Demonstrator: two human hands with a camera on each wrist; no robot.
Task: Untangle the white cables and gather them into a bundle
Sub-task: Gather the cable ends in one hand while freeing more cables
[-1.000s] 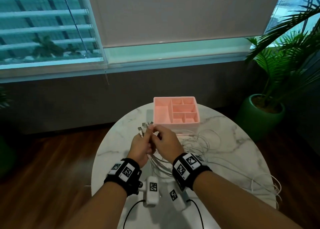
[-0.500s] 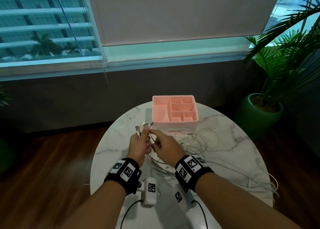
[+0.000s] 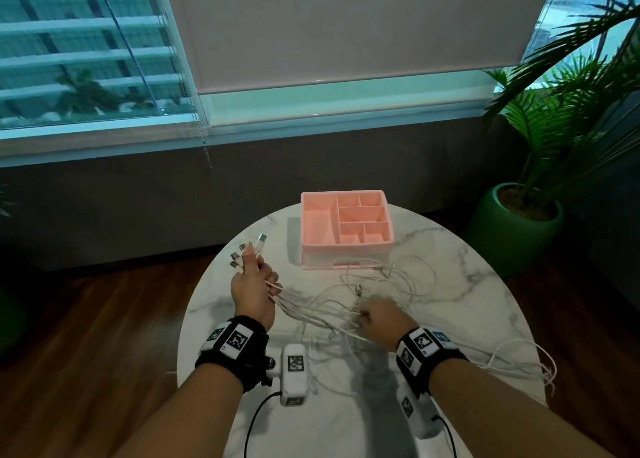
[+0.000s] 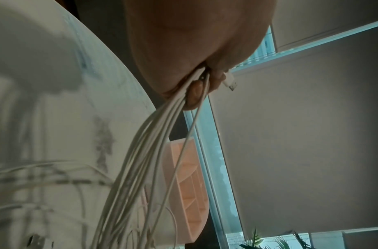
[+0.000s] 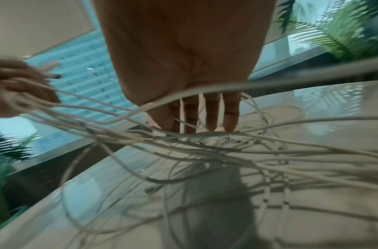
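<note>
The left hand clutches the plug ends of the thin white cables left of the pink plastic organiser. The right hand, fingers straight and apart, combs through the tangle on the round marble table.

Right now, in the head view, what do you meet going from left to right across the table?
Plugs → left hand gripping the cables → pink organizer → right hand → loose loops hanging over the table edge.

Dim room lit by teal daylight from the window; wrist views smeared, edges bowed.
</note>
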